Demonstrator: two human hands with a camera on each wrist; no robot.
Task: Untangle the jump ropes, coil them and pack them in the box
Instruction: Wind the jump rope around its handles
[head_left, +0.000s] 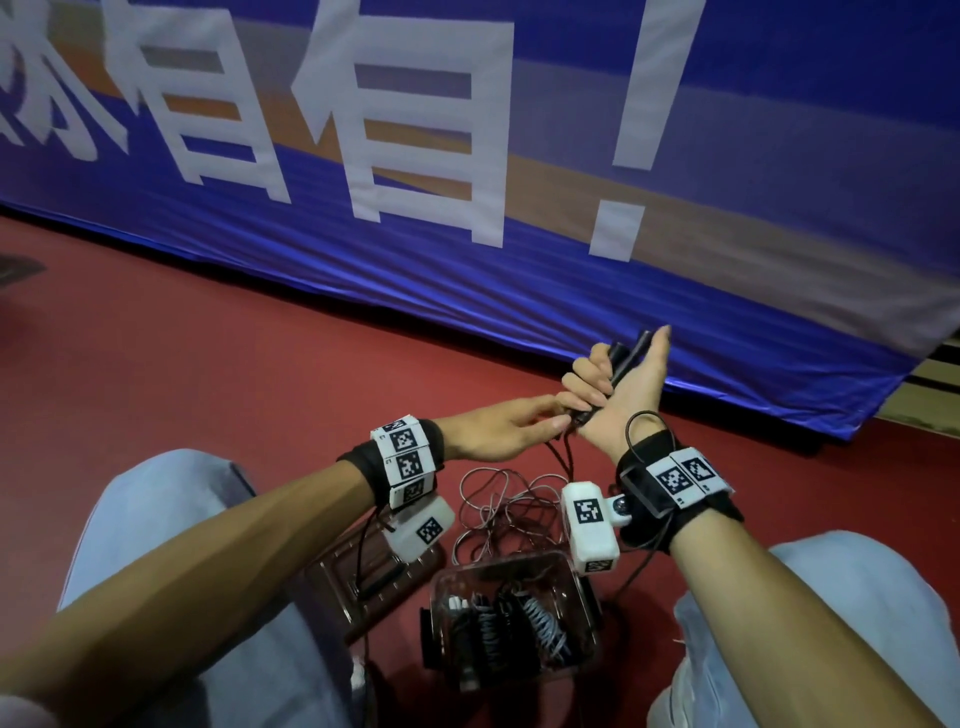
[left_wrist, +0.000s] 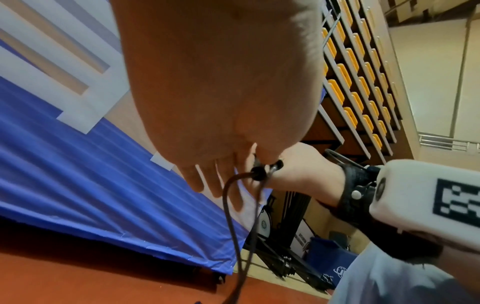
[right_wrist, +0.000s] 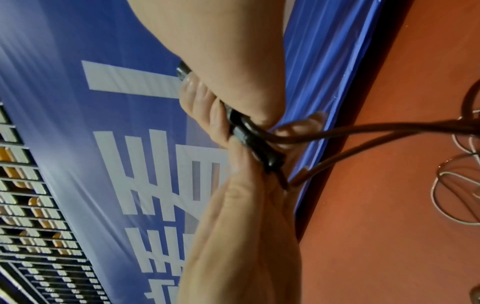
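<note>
Black plastic jump-rope handles (head_left: 626, 358), two of them side by side, stand tilted in the right hand (head_left: 618, 387), whose grip is curled tight around them, thumb raised alongside. Their lower ends poke out below the little finger, and two dark brown cords (head_left: 563, 457) leave those ends and drop toward the floor. The left hand (head_left: 498, 428) reaches across from the left, palm down, its fingertips (head_left: 558, 423) pinching at the lower handle ends where the cords come out; in the right wrist view its fingers (right_wrist: 249, 156) press against the black end piece. In the left wrist view the cord (left_wrist: 228, 205) hangs from a small black stopper right at the left fingertips. Both forearms are held out over the knees, wrists strapped with marker-covered bands.

Below the hands, a loose tangle of thin pale and brown rope (head_left: 498, 506) lies on the red floor (head_left: 208, 364). Nearer still sits a clear plastic box (head_left: 582, 623) holding coiled ropes with black handles (head_left: 519, 621), and its clear lid (head_left: 363, 597) lies just to the left. A blue banner with white characters (head_left: 467, 156) hangs behind.
</note>
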